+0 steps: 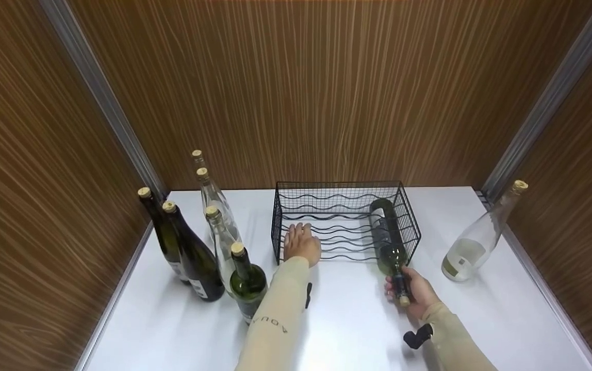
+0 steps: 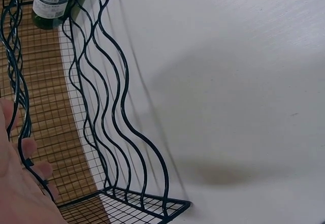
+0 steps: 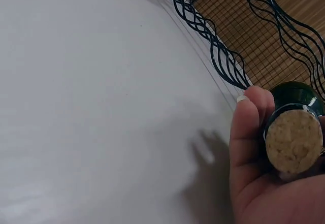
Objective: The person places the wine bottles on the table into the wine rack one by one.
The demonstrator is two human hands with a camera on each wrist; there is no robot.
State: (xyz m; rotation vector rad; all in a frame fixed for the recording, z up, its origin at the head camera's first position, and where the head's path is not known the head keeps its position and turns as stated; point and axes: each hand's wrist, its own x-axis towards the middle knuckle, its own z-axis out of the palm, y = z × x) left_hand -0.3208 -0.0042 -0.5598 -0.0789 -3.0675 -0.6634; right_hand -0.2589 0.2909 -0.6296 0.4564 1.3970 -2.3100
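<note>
A black wire wine rack [image 1: 345,216] with wavy rails stands at the back of the white table. My left hand [image 1: 302,243] rests on its left part, fingers extended over the wavy wires; in the left wrist view the fingers [image 2: 43,169] show behind those wires. A dark green wine bottle [image 1: 384,226] lies in the rack's right end, its corked neck pointing toward me. Around that neck, my right hand [image 1: 417,293] has its fingers and thumb curled. The right wrist view shows the cork [image 3: 294,141] end-on between thumb and fingers.
Left of the rack stand several corked bottles, among them a dark bottle [image 1: 195,257], a clear bottle [image 1: 224,242] and a green bottle [image 1: 248,283] close to my left forearm. A clear bottle [image 1: 474,250] stands at the right. Wood-patterned panels [image 1: 327,93] enclose the table.
</note>
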